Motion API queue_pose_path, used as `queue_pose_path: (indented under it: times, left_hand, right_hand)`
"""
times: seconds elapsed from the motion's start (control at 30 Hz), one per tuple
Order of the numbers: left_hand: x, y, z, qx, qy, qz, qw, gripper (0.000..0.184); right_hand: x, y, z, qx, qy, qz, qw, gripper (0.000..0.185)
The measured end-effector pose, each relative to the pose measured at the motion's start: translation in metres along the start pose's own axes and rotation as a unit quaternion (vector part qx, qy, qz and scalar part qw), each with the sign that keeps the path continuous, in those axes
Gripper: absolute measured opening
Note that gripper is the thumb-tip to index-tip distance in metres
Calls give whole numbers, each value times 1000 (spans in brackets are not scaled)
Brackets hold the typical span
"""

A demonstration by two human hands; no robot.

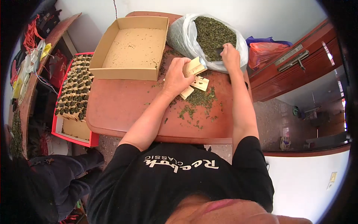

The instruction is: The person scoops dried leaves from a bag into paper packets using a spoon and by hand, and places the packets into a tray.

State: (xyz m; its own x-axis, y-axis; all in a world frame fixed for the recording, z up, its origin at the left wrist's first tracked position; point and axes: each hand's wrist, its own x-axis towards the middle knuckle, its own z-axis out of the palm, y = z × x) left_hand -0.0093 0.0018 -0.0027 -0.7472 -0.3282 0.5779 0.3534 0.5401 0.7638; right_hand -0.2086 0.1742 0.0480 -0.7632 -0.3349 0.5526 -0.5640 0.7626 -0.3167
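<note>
Head view — I see the left hand [174,77] pinching a packet [194,67] above the desk [123,100], just beside the bag [189,35]; over the bag's leaves [214,33], the right hand [231,56] pinches a dark tool [219,50] — its shape I can't tell.

Table [112,108]: passage over its near-left surface.
Cardboard box [123,74]: raised walls obstruct far left.
Plastic bag [179,33]: bulges, obstructs far right.
</note>
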Motion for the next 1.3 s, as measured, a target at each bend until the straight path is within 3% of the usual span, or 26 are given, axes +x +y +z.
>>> queue_pose_path:
  times: [0.17,0.47,0.7,1.1,1.3]
  left_hand:
    - [0,-1,0,-2,1,-2,1000,46]
    - [0,0,-1,-3,-2,-17,1000,47]
    - [0,-2,0,-6,-9,-24,1000,46]
    - [0,-3,0,-4,-7,-20,1000,46]
    - [1,-5,2,6,-5,-12,1000,47]
  right_hand:
    - [-6,-33,11,205,-87,109,969,30]
    - [-2,-16,12,413,-91,253,870,28]
    - [-5,-5,-18,483,-73,267,830,24]
    - [-29,-26,-72,530,-142,221,807,23]
    - [-38,-62,-83,435,-157,178,869,24]
